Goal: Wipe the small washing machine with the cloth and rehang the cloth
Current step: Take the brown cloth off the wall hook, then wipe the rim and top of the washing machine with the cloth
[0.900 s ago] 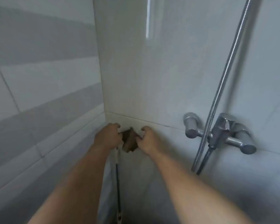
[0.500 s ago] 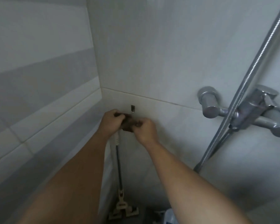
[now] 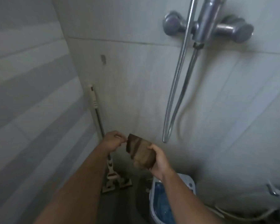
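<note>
We log the right hand (image 3: 158,162) clasping the brown cloth (image 3: 141,153) along its right edge, thumb across the front face. The left hand (image 3: 112,140) has its fingers curled in beside the cloth's upper left corner; we cannot tell whether it pinches the corner or is just off it. The cloth is held in the air before the tiled wall (image 3: 136,94), spread roughly flat, long axis running from upper left down to lower right, a darker band crossing it. No writing or brand legible on anything — motion blur throughout.

Edges and room: the small hook (image 3: 103,59) sits bare, well above the cloth. The mop (image 3: 95,113) leans in the corner just left of the left hand. The shower hose (image 3: 176,94) loops down near the cloth's right. The small washing machine (image 3: 189,185) — white rim, blue inside — is below the right forearm.
</note>
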A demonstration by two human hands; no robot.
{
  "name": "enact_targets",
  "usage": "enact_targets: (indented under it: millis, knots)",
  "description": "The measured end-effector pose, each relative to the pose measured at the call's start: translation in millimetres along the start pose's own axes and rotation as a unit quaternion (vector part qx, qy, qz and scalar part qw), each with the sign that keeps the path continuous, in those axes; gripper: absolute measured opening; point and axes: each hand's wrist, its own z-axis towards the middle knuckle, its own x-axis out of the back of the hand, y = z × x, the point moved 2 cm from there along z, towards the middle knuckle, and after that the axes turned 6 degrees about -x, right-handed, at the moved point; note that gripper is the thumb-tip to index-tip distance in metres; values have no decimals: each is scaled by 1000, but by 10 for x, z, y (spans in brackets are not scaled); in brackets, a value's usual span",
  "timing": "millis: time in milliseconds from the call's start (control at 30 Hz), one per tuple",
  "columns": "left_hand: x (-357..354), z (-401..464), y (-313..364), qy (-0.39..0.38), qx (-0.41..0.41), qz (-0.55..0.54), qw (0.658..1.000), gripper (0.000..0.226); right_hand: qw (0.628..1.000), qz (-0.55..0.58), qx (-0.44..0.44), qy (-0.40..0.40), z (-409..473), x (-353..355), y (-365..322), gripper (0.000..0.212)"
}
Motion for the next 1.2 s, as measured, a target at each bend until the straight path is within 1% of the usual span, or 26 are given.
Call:
enact_targets:
  millis: [67, 133, 167, 267, 333, 400, 467, 533, 600, 700, 767, 800, 867, 900, 933, 967, 1000, 1033, 1100, 1200]
  knots:
    - [-546, -64, -552, -25, -5, -14, 1000, 19, 1000, -1, -4, 6, 72, 450, 348, 28]
    - [-1039, -211, -999, -75, 1, -54, 996, 28, 999, -35, -1, 14, 105, 805, 635, 27]
    - [-1239, -333, -1145, -93, 1, -73, 993, 28, 998, -64, 7, 15, 125, 973, 763, 26]
    - [-1661, -734, -1465, -82, -16, -141, 986, 18, 987, -144, 61, 23, -50, 1344, 1064, 25]
    - [-1841, -1033, -1626, -89, -22, -182, 979, 26, 982, -160, 94, 27, -295, 1512, 1230, 24]
    - [-2011, -1335, -1776, -120, 4, -238, 964, 34, 978, -176, 107, 34, -590, 1620, 1408, 17]
    - [-2165, -1659, -1867, -148, 32, -281, 947, 39, 969, -215, 115, 39, -880, 1678, 1583, 10]
    - [-2289, -1867, -1930, -155, 32, -307, 938, 44, 943, -286, 155, 70, -1114, 1748, 1633, 5]
    - [-2338, -2021, -1963, -159, 15, -322, 933, 42, 905, -350, 210, 122, -1302, 1816, 1621, 11]
    - [-2370, -2237, -1967, -171, -11, -313, 934, 28, 862, -389, 264, 192, -1544, 1864, 1643, 19]
    - [-2377, -2391, -1893, -175, -30, -316, 932, 15, 820, -423, 292, 251, -1685, 1885, 1687, 22]
    - [-2384, -2443, -1853, -172, -38, -315, 933, 11, 793, -440, 309, 287, -1761, 1898, 1705, 26]
    - [-2374, -2550, -1776, -154, -56, -301, 940, 10, 739, -466, 341, 346, -1896, 1927, 1788, 46]
    - [-2366, -2591, -1752, -143, -62, -293, 943, 11, 721, -475, 359, 355, -1927, 1951, 1846, 52]
    - [-2361, -2631, -1729, -135, -67, -286, 946, 12, 711, -483, 376, 346, -1942, 1962, 1911, 54]
    - [-2350, -2662, -1707, -132, -69, -280, 948, 13, 710, -493, 384, 325, -1948, 1958, 1980, 55]
    - [-2346, -2671, -1690, -134, -67, -278, 949, 14, 716, -500, 387, 296, -1927, 1959, 2048, 56]
    - [-2341, -2674, -1674, -138, -63, -275, 949, 14, 731, -495, 382, 274, -1881, 1984, 2112, 60]
    - [-2337, -2657, -1658, -148, -59, -263, 952, 14, 776, -448, 367, 250, -1844, 2018, 2192, 66]
    - [-2351, -2628, -1648, -166, -55, -234, 956, 15, 857, -345, 333, 188, -1839, 2054, 2230, 62]
